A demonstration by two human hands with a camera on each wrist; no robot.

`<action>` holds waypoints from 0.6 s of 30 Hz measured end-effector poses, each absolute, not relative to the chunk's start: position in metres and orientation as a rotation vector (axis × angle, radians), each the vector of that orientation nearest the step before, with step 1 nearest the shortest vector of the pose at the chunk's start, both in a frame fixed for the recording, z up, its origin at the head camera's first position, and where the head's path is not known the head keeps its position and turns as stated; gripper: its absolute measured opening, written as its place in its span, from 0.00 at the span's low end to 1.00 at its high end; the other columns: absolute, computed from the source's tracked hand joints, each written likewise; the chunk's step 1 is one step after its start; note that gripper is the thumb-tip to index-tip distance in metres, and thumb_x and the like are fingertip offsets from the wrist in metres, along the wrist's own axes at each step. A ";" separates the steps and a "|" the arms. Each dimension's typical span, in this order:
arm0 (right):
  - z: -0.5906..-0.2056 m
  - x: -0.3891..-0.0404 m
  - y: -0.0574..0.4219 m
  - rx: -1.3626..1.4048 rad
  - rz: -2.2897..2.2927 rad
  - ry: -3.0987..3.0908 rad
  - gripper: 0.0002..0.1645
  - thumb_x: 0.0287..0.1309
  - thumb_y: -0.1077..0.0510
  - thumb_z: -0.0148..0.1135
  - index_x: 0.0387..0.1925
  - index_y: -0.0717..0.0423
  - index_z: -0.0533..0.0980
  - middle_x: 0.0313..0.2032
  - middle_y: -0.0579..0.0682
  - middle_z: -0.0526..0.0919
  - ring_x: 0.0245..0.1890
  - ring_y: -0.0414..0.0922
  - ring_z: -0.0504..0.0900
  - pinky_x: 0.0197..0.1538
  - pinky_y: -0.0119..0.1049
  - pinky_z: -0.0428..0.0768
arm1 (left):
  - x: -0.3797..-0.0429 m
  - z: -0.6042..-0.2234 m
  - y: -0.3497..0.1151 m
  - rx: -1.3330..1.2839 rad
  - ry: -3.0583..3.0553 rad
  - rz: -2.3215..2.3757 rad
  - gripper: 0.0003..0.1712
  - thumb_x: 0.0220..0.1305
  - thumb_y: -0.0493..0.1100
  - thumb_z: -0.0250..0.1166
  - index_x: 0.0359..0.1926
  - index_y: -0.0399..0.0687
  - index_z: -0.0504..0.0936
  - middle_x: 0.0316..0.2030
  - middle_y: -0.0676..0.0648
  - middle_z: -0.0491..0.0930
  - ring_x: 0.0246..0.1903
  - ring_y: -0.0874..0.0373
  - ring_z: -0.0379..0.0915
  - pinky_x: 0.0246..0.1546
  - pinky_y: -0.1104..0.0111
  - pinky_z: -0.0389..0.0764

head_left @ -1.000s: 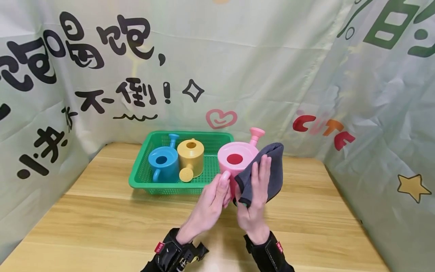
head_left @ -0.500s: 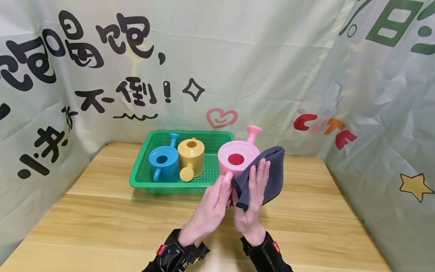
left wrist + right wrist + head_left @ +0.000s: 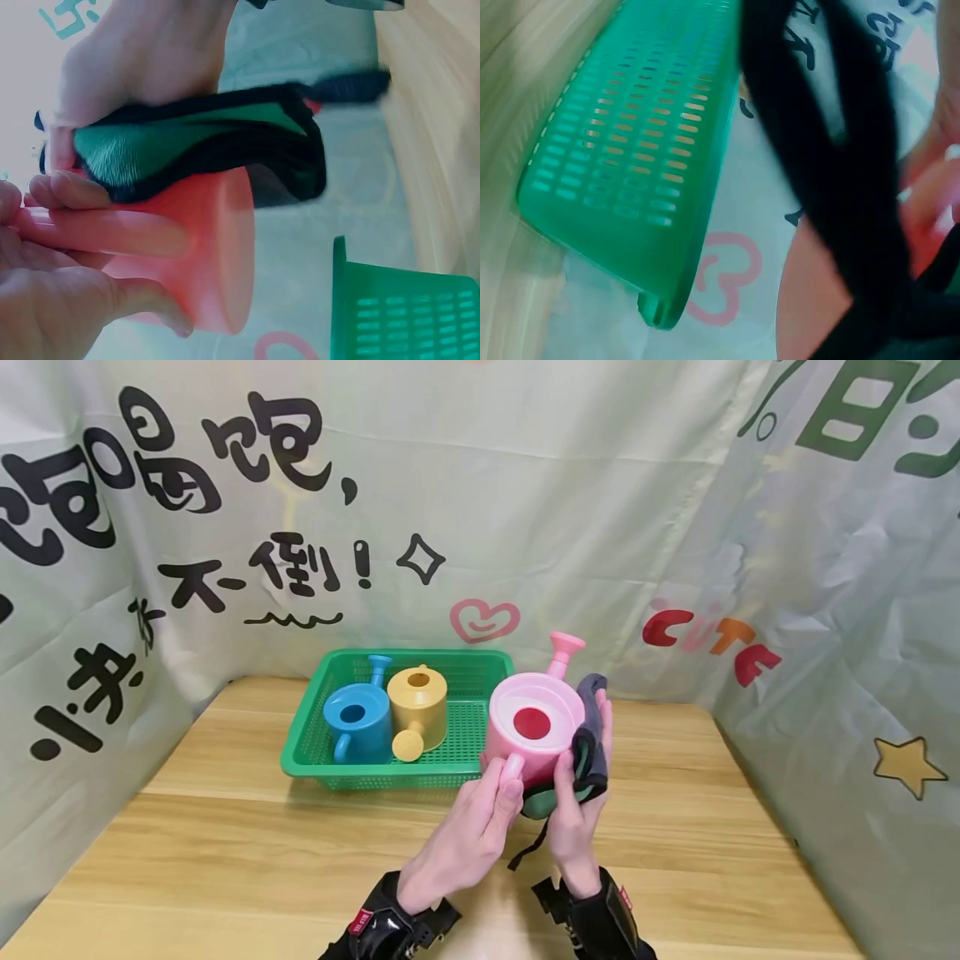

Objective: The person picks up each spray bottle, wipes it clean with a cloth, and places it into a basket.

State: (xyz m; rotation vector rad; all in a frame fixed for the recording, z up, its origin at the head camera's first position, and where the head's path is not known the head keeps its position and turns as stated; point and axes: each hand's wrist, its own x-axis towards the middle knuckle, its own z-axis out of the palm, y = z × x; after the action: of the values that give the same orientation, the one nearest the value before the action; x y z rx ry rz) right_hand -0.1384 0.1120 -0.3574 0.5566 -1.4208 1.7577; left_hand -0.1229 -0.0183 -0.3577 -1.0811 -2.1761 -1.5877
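Observation:
In the head view, a pink watering can is held up over the table, its spout pointing away. My left hand grips its handle, and the left wrist view shows the fingers curled round that handle. Against the can's right side lies a folded cloth, dark grey with a green inner face and black edging. My right hand holds this cloth to the can, thumb in front and fingers behind. A black loop dangles from the cloth; blurred dark straps hide much of the right wrist view.
Behind the hands, a green plastic basket stands on the wooden table. Inside it are a blue watering can and a yellow watering can. A printed fabric backdrop encloses the back and sides.
My right hand has turned from lying flat over the cloth to cupping it round the can's right side. The cloth's green face now shows. The left hand keeps the handle, shifted slightly right.

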 end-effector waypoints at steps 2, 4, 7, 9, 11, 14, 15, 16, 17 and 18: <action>-0.360 -0.137 0.106 0.582 1.695 -1.426 0.40 0.66 0.73 0.42 0.78 0.63 0.48 0.78 0.62 0.50 0.76 0.52 0.57 0.77 0.37 0.61 | -0.123 -0.360 -0.018 -1.086 -2.166 -1.580 0.09 0.80 0.36 0.43 0.37 0.44 0.64 0.21 0.53 0.62 0.21 0.73 0.54 0.23 0.81 0.59; -0.362 -0.136 0.100 0.603 1.612 -1.435 0.41 0.65 0.74 0.44 0.78 0.64 0.45 0.79 0.62 0.47 0.77 0.54 0.54 0.78 0.39 0.59 | -0.124 -0.362 -0.018 -1.083 -2.155 -1.557 0.09 0.81 0.37 0.43 0.38 0.43 0.65 0.21 0.52 0.62 0.22 0.72 0.56 0.23 0.81 0.59; -0.366 -0.134 0.092 0.588 1.519 -1.438 0.43 0.65 0.74 0.46 0.77 0.65 0.44 0.80 0.60 0.44 0.79 0.54 0.49 0.79 0.40 0.56 | -0.124 -0.364 -0.017 -1.078 -2.145 -1.516 0.08 0.81 0.38 0.43 0.41 0.42 0.66 0.23 0.51 0.63 0.24 0.71 0.58 0.24 0.80 0.62; -0.367 -0.133 0.088 0.567 1.500 -1.431 0.43 0.65 0.74 0.47 0.77 0.65 0.44 0.80 0.58 0.44 0.79 0.54 0.47 0.79 0.40 0.55 | -0.123 -0.364 -0.017 -1.076 -2.148 -1.489 0.08 0.81 0.38 0.43 0.42 0.42 0.66 0.24 0.51 0.62 0.25 0.69 0.59 0.25 0.80 0.63; -0.366 -0.132 0.087 0.561 1.528 -1.407 0.43 0.64 0.74 0.47 0.77 0.65 0.44 0.80 0.58 0.45 0.78 0.54 0.50 0.78 0.40 0.57 | -0.122 -0.363 -0.016 -1.080 -2.161 -1.476 0.08 0.81 0.39 0.43 0.43 0.41 0.67 0.24 0.52 0.62 0.25 0.69 0.59 0.25 0.79 0.63; -0.362 -0.131 0.088 0.562 1.625 -1.370 0.42 0.66 0.74 0.44 0.78 0.63 0.45 0.78 0.59 0.50 0.76 0.54 0.56 0.76 0.39 0.61 | -0.121 -0.362 -0.016 -1.093 -2.197 -1.462 0.08 0.81 0.40 0.44 0.44 0.40 0.67 0.24 0.53 0.60 0.23 0.70 0.57 0.24 0.79 0.64; -0.361 -0.131 0.090 0.560 1.666 -1.359 0.41 0.66 0.73 0.43 0.78 0.62 0.45 0.77 0.60 0.52 0.74 0.55 0.58 0.76 0.39 0.63 | -0.121 -0.362 -0.016 -1.096 -2.212 -1.455 0.08 0.81 0.40 0.44 0.45 0.40 0.67 0.23 0.54 0.60 0.23 0.70 0.57 0.25 0.79 0.64; -0.359 -0.130 0.091 0.548 1.707 -1.350 0.41 0.67 0.73 0.42 0.78 0.62 0.45 0.77 0.60 0.54 0.74 0.55 0.59 0.75 0.39 0.64 | -0.121 -0.362 -0.016 -1.097 -2.227 -1.440 0.08 0.81 0.40 0.45 0.45 0.39 0.67 0.23 0.54 0.60 0.23 0.71 0.56 0.27 0.79 0.67; -0.358 -0.130 0.093 0.526 1.747 -1.345 0.40 0.68 0.72 0.42 0.78 0.61 0.46 0.76 0.61 0.54 0.74 0.54 0.59 0.75 0.38 0.64 | -0.121 -0.362 -0.016 -1.098 -2.240 -1.421 0.08 0.81 0.40 0.45 0.45 0.39 0.67 0.24 0.55 0.59 0.23 0.70 0.57 0.33 0.77 0.71; -0.356 -0.129 0.095 0.491 1.792 -1.341 0.39 0.69 0.70 0.41 0.78 0.60 0.47 0.76 0.61 0.55 0.74 0.53 0.59 0.75 0.36 0.64 | -0.121 -0.362 -0.015 -1.101 -2.251 -1.387 0.07 0.81 0.40 0.45 0.45 0.40 0.67 0.23 0.55 0.60 0.23 0.70 0.57 0.36 0.75 0.73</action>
State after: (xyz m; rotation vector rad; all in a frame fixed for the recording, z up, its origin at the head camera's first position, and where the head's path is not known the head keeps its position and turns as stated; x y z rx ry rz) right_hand -0.1292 0.0951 -0.3563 0.4912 -1.3414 1.7917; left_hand -0.1211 -0.0150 -0.3622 -1.1006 -2.2512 -1.3866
